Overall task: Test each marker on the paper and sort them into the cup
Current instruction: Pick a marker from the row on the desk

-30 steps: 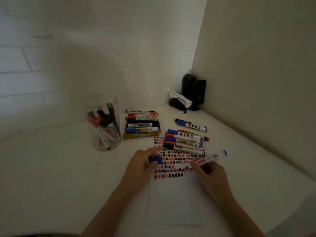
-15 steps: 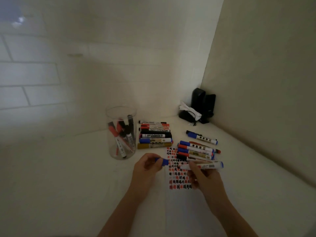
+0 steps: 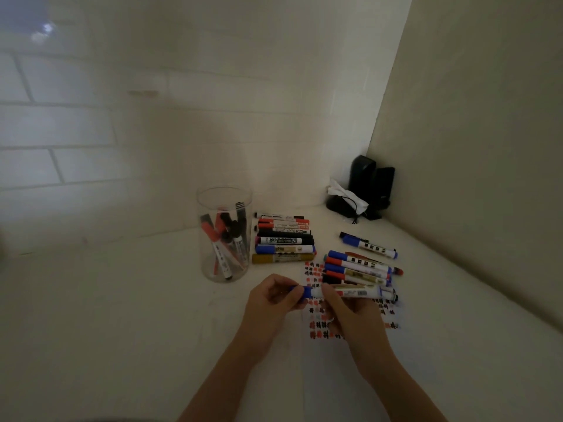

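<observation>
One blue marker (image 3: 350, 292) was held level above the paper (image 3: 316, 271): its cap end was pinched by the left hand (image 3: 269, 303), its barrel gripped by the right hand (image 3: 350, 315). Seven markers (image 3: 283, 239) were stacked right of the clear cup (image 3: 224, 234). One marker (image 3: 368, 245) lay apart, far right on the surface (image 3: 122, 300).

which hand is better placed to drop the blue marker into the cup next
Probably the left hand: it grips the blue marker at its cap end and is nearer the clear cup. The right hand is farther away.
</observation>
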### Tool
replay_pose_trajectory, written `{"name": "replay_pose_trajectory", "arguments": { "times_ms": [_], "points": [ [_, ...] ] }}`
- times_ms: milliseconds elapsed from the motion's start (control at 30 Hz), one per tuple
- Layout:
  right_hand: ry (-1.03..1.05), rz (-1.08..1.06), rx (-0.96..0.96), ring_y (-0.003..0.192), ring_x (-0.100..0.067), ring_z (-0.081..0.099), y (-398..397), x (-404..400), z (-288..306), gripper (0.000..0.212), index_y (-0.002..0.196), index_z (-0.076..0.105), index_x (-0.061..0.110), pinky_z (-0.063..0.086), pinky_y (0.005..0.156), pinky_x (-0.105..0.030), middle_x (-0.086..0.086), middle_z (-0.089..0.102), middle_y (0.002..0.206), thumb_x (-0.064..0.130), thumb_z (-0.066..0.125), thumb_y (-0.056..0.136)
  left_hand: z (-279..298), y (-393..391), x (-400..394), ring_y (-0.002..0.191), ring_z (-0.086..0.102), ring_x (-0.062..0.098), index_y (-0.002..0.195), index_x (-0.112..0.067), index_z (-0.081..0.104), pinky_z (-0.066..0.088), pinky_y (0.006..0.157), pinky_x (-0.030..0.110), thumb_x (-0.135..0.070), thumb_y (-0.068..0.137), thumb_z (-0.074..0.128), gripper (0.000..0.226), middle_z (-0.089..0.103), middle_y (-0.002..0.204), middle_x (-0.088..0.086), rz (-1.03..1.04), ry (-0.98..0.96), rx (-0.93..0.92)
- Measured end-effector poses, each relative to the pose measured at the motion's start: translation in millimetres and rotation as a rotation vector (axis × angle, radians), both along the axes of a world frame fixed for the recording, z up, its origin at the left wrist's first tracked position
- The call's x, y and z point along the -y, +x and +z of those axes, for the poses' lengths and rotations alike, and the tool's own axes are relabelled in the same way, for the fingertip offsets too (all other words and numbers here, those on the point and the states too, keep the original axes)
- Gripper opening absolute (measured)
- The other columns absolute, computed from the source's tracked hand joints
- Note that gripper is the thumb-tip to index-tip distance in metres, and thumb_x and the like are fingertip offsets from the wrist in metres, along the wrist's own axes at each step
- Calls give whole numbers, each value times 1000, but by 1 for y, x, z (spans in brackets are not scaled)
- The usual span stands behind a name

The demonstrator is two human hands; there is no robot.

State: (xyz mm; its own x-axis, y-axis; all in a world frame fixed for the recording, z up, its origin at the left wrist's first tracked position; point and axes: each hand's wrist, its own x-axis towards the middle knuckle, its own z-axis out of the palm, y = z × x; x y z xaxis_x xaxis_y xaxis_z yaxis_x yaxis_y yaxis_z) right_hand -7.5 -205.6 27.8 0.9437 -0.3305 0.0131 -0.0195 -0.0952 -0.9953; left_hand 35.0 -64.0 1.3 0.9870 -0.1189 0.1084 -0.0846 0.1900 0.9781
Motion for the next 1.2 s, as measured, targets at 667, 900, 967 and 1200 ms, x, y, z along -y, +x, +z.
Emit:
{"name": "replay_pose_trajectory", "arguments": {
  "times_ms": [667, 900, 967, 1200],
  "points": [
    [111, 39, -120, 56, -7, 63, 18, -4, -7, 29, 90, 69, 4, 48, 53, -15, -3, 70, 70, 31, 72, 80, -4, 2, -1, 71, 70, 18, 87, 2, 59, 53, 67, 19, -4, 82, 70, 13, 71, 78, 6, 61, 83, 104],
    [305, 93, -191, 66, -14, 63, 11, 0, 2, 42, 99, 69, 6, 51, 63, -26, -6, 71, 76, 38, 73, 72, -2, 3, 1, 75, 69, 14, 92, -3, 62, 53, 69, 17, -6, 86, 67, 9, 70, 81, 0, 39, 105, 123],
    [314, 115, -239, 74, -19, 65, 5, 9, 10, 38, 96, 72, 13, 51, 67, -30, -7, 74, 84, 46, 68, 78, -3, 1, 1, 81, 69, 12, 93, -7, 63, 53, 72, 17, -5, 85, 67, 9, 71, 86, -3, 52, 81, 108],
    [-491, 272, -189, 77, -1, 67, -15, 47, 20, 9, 95, 68, 36, 53, 69, -15, 12, 71, 85, 37, 65, 87, -6, 3, 1, 98, 67, 10, 95, -8, 65, 52, 83, 18, 9, 76, 70, 26, 71, 101, -5, -59, 189, 188]
  ]
}}
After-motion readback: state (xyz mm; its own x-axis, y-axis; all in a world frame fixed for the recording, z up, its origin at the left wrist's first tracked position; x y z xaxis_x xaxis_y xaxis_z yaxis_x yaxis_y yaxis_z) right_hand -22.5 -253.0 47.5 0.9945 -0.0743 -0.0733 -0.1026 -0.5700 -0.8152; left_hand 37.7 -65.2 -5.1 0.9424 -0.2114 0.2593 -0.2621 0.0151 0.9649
